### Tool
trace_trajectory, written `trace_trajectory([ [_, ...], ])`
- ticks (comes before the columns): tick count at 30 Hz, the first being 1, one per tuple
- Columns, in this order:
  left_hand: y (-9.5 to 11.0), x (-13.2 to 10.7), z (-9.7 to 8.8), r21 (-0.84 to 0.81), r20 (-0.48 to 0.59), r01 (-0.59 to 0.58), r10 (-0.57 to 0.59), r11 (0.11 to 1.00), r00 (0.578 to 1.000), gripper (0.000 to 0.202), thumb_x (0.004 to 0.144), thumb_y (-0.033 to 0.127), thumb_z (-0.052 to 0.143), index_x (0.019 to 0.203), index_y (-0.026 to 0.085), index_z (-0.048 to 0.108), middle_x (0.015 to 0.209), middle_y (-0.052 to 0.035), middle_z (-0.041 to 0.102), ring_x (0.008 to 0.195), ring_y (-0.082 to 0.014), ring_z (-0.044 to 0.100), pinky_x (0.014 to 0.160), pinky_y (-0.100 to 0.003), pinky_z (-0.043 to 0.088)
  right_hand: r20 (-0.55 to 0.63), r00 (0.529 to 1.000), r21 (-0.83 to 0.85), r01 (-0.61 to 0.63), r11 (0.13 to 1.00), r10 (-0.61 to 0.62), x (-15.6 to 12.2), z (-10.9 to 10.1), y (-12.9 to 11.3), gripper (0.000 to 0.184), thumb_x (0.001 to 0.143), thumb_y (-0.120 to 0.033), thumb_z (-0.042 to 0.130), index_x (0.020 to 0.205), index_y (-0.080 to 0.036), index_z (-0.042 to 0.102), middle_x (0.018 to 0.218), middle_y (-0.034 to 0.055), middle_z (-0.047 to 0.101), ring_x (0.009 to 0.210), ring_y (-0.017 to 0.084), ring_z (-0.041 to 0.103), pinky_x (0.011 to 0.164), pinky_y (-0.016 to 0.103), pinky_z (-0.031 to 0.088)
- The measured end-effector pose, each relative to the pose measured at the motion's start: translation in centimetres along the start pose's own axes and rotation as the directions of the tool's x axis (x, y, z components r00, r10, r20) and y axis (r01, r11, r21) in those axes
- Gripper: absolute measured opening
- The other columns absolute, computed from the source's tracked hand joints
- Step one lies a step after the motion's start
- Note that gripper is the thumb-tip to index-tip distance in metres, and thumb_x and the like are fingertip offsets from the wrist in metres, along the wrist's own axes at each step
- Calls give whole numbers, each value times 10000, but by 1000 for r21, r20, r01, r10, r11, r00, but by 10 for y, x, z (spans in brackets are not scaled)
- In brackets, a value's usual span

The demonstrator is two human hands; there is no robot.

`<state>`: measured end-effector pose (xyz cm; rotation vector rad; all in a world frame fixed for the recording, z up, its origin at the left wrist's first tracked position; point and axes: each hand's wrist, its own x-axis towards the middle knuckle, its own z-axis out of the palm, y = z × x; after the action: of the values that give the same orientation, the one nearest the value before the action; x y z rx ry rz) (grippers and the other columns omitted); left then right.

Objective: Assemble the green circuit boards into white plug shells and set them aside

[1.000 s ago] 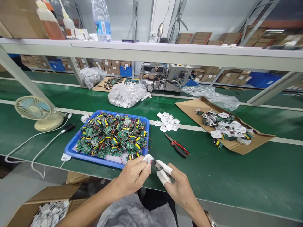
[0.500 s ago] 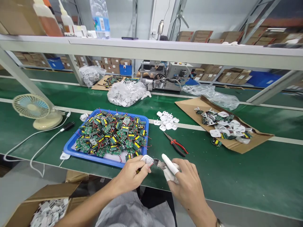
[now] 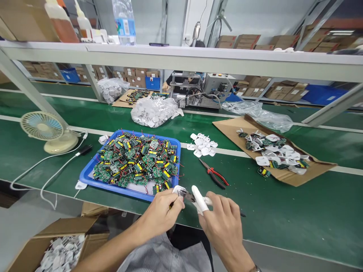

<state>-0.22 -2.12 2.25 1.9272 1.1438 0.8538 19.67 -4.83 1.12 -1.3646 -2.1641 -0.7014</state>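
Pinched in my left hand (image 3: 163,211) is a white plastic plug cover (image 3: 177,189), and part of what lies behind its fingers is hidden. My right hand (image 3: 222,223), with white coverings on some digits, is closed around a pair of pliers (image 3: 189,196). The metal jaws point left and meet the plug cover at its right side. Most of the handles are hidden by the palm. Just behind my left hand stands a blue tray (image 3: 129,192) heaped with green circuit boards (image 3: 136,158) with red wires. Red-and-black needle-nose pliers (image 3: 214,173) lie on the bench beyond my right hand.
White plug covers (image 3: 202,145) lie in a small pile mid-bench. To the right, a cardboard sheet (image 3: 295,181) bears more covers and boards. A fan (image 3: 45,130) stands left, a bag of white parts (image 3: 154,111) behind. An overhead shelf (image 3: 181,60) spans the bench.
The pliers' jaws have closed in on the plug cover, and my right hand's fingers have drawn together. The whole view has shifted slightly, moving the bench items right in the picture.
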Motion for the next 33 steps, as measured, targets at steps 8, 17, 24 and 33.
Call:
trace_trajectory([
  [8,-3,-1,7,32,12,-38,37,999,999,409,1032,282,373,704,192,601,697,-33,581,694,-177,545,620,-295,377,26,1000,5,-5,1000,5,6,-1,-4,324,896,-91,521,595,-208,496,806,69,547,727,189,416,660,350,300],
  [17,-11,-4,12,-51,-36,-90,88,995,995,411,1022,269,384,678,189,594,632,-6,513,626,-151,505,610,-271,392,73,986,408,-164,898,147,-1,13,-6,212,868,-88,487,741,-212,604,692,2,525,566,122,434,514,267,339],
  [24,-21,4,-8,11,-151,-154,154,988,977,373,1019,250,414,760,181,672,779,-56,639,753,-171,613,696,-272,483,250,856,600,-504,622,453,-1,16,13,482,921,-410,608,1367,-227,592,890,29,671,712,143,644,663,245,550],
  [33,-77,80,-130,513,-409,9,235,858,882,293,1003,300,462,946,160,712,1064,-139,655,1046,-259,641,974,-371,507,431,499,466,-837,288,752,-32,33,77,513,670,-622,742,958,-197,764,700,55,707,669,240,690,537,298,537],
])
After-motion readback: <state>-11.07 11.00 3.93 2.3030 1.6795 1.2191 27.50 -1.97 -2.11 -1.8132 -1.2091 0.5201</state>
